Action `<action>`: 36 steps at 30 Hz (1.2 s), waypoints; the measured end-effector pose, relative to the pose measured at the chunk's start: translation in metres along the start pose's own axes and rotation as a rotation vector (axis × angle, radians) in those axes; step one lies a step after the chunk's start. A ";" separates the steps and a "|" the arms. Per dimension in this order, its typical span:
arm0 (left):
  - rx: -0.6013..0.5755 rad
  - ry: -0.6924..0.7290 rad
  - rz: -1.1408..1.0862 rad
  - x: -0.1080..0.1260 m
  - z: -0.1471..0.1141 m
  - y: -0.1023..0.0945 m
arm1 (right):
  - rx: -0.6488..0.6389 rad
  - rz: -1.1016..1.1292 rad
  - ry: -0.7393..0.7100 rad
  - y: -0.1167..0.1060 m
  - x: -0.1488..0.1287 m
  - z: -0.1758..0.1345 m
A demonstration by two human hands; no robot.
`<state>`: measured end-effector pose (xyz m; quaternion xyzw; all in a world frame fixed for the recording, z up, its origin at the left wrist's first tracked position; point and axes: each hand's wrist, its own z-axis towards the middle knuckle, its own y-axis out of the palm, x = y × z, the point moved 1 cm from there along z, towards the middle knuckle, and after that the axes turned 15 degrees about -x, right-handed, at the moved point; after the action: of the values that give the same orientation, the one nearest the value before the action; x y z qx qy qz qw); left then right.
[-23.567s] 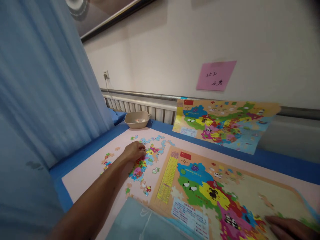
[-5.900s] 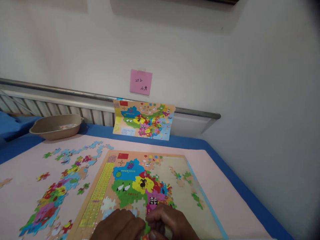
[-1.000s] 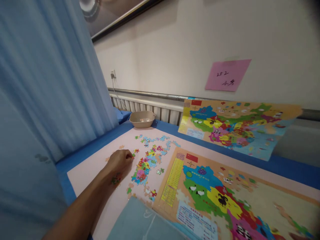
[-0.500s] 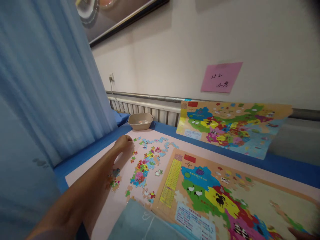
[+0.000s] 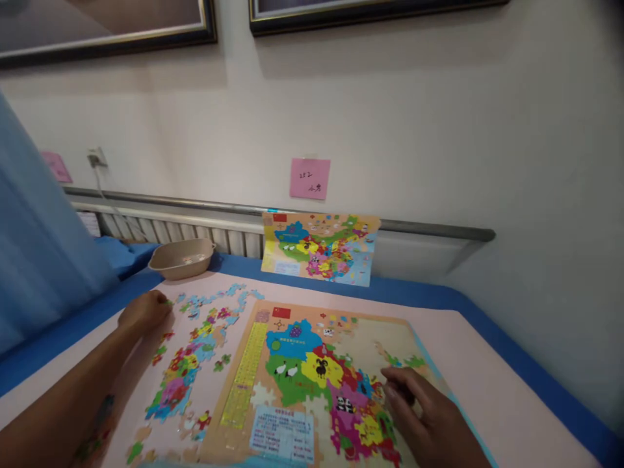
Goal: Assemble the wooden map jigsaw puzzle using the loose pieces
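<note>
Left hand (image 5: 145, 313): fingertips at a small green jigsaw piece (image 5: 169, 303), can't tell if pinched
Right hand (image 5: 426, 417): loosely curled over the colourful rectangular map puzzle (image 5: 298, 389), can't tell if gripping anything
Map puzzle: on the pink sheet (image 5: 497, 374), part-filled

Beige puzzle board (image 5: 373, 333), multicoloured pieces (image 5: 176, 385)

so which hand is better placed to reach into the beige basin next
Probably the left hand: it is just this side of the beige basin, beside the puzzle pieces, while the right hand is farther off, over the puzzle board.
</note>
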<state>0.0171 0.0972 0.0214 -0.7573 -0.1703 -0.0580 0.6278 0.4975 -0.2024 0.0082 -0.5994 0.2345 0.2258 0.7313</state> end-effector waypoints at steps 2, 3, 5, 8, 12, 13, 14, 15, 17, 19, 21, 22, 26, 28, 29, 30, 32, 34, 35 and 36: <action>0.017 -0.025 -0.041 0.000 -0.005 -0.001 | -0.014 0.017 -0.013 0.001 -0.002 -0.001; 0.025 -0.023 -0.070 0.001 -0.009 -0.003 | -0.014 0.020 -0.021 0.001 -0.003 -0.002; 0.048 0.034 -0.148 0.005 -0.022 -0.008 | -0.009 0.017 -0.034 0.001 -0.003 -0.002; 0.041 0.189 -0.309 0.020 -0.057 -0.011 | -0.011 -0.001 -0.068 0.002 -0.003 -0.002; -0.181 0.339 -0.566 0.060 -0.130 0.007 | -0.051 -0.033 -0.137 0.003 -0.012 -0.006; -0.240 0.373 -0.655 0.072 -0.149 0.017 | -0.061 -0.029 -0.161 0.003 -0.018 -0.007; -0.311 0.426 -0.713 0.083 -0.167 0.027 | -0.076 -0.016 -0.188 0.004 -0.026 -0.008; -0.376 0.493 -0.750 0.094 -0.184 0.038 | -0.096 0.006 -0.222 0.005 -0.034 -0.009; -0.549 0.597 -0.770 0.111 -0.210 0.059 | -0.168 0.061 -0.293 0.012 -0.052 -0.010; -0.675 0.679 -0.749 0.122 -0.229 0.077 | -0.268 0.120 -0.355 0.024 -0.067 -0.011; -0.751 0.731 -0.740 0.128 -0.241 0.090 | -0.361 0.211 -0.386 0.040 -0.075 -0.013; -0.771 0.737 -0.741 0.130 -0.245 0.095 | -0.392 0.257 -0.390 0.049 -0.076 -0.015; -0.814 0.680 -0.781 0.129 -0.253 0.109 | -0.358 0.249 -0.431 0.076 -0.070 -0.023; -0.863 0.655 -0.812 0.127 -0.254 0.114 | -0.314 0.176 -0.453 0.081 -0.067 -0.026; -0.889 0.642 -0.828 0.126 -0.254 0.115 | -0.299 0.155 -0.457 0.082 -0.066 -0.027; -0.907 0.631 -0.841 0.125 -0.254 0.117 | -0.287 0.145 -0.456 0.083 -0.065 -0.027; -0.929 0.621 -0.864 0.124 -0.253 0.118 | -0.269 0.144 -0.455 0.082 -0.066 -0.027; -0.944 0.615 -0.884 0.123 -0.252 0.117 | -0.252 0.143 -0.453 0.082 -0.067 -0.027; -0.947 0.611 -0.892 0.123 -0.252 0.116 | -0.247 0.140 -0.450 0.081 -0.068 -0.027; -0.949 0.610 -0.901 0.124 -0.252 0.115 | -0.243 0.136 -0.447 0.081 -0.069 -0.027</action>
<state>0.2026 -0.1420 0.0032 -0.7547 -0.2395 -0.5878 0.1657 0.3916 -0.2176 -0.0170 -0.6010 0.0782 0.4279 0.6705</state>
